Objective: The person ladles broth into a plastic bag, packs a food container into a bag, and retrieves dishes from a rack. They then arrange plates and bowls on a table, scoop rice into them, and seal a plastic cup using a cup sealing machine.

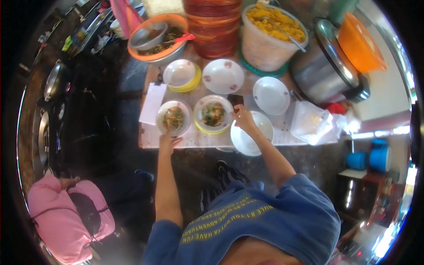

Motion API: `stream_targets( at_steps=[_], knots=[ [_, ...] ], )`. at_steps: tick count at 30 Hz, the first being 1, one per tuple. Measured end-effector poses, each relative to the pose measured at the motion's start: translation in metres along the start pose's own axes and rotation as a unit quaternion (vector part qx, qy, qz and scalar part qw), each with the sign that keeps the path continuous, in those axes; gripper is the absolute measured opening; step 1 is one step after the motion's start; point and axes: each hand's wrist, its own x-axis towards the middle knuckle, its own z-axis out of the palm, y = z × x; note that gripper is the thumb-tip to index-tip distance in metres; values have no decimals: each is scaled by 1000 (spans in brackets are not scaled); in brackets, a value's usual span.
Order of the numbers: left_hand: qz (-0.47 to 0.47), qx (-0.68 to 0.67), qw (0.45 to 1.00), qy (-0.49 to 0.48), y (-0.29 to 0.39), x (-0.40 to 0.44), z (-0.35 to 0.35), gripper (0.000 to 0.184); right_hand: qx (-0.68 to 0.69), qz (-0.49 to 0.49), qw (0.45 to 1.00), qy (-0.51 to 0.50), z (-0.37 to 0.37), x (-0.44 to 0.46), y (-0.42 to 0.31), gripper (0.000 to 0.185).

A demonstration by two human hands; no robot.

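Observation:
My left hand (168, 142) is at the near rim of a white bowl (187, 127) of mixed shredded food with green bits. One finger lies over the rim, and the hand seems closed on its edge. To the right, a similar filled bowl (198, 115) rests on a yellow one. My right hand (242, 116) is closed around a dark flat rectangular object (235, 100), which looks like a phone, just beside that second bowl. Beneath my right wrist lies a white plate (260, 143). Farther back are another white plate (223, 75) and a white bowl (179, 73).
A white tub of yellow food (269, 48), a large metal pot (304, 66), an orange basin (357, 44) and red stacked containers (212, 31) line the back. Paper (153, 104) lies at left, a plastic bag (309, 121) at right. A person in pink (66, 216) is at lower left.

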Motion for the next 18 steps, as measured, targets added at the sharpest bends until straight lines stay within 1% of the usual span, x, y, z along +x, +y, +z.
stream_targets(
  at_steps=[1,3,4,5,7,8,9,10,11,12,13,14,15,16,17,18],
  knots=[
    [-14,70,996,60,5,-9,0,42,1,8,1000,11,-8,-9,-3,39],
    [77,96,971,205,5,-34,4,31,20,21,999,44,-24,-30,-7,28],
    [134,97,967,195,-5,-37,-11,27,11,16,998,59,-33,-42,-6,20],
    [191,96,959,184,-17,-38,-31,26,10,23,997,73,-41,-53,2,20],
    [199,116,948,221,-38,-44,-49,27,-37,-32,996,81,-57,-77,20,22],
    [175,49,976,120,-57,-41,-77,24,-50,-13,995,84,-66,-92,23,26],
    [143,-18,989,18,-78,-37,-107,21,-48,-1,994,101,-74,-110,23,26],
    [159,100,981,54,-101,-40,-120,15,-45,41,993,96,-82,-129,23,28],
    [180,214,956,87,-125,-42,-128,10,-41,80,992,93,-91,-146,22,30],
    [228,370,892,120,-158,-31,-147,4,-39,85,989,111,-101,-163,17,30],
    [274,508,802,153,-182,-18,-149,4,-8,133,985,107,-113,-183,9,31],
    [284,502,804,142,-181,-20,-126,4,20,176,979,100,-129,-197,2,32],
    [309,544,771,123,-176,-35,-105,8,14,171,979,112,-146,-207,-5,32],
    [330,583,735,107,-163,-55,-79,17,30,198,976,88,-163,-216,-12,30],
    [335,576,738,106,-143,-67,-48,17,50,224,971,61,-181,-223,-18,29],
    [240,475,846,22,-115,-73,-5,20,68,184,978,74,-203,-228,-23,27]
  ],
)
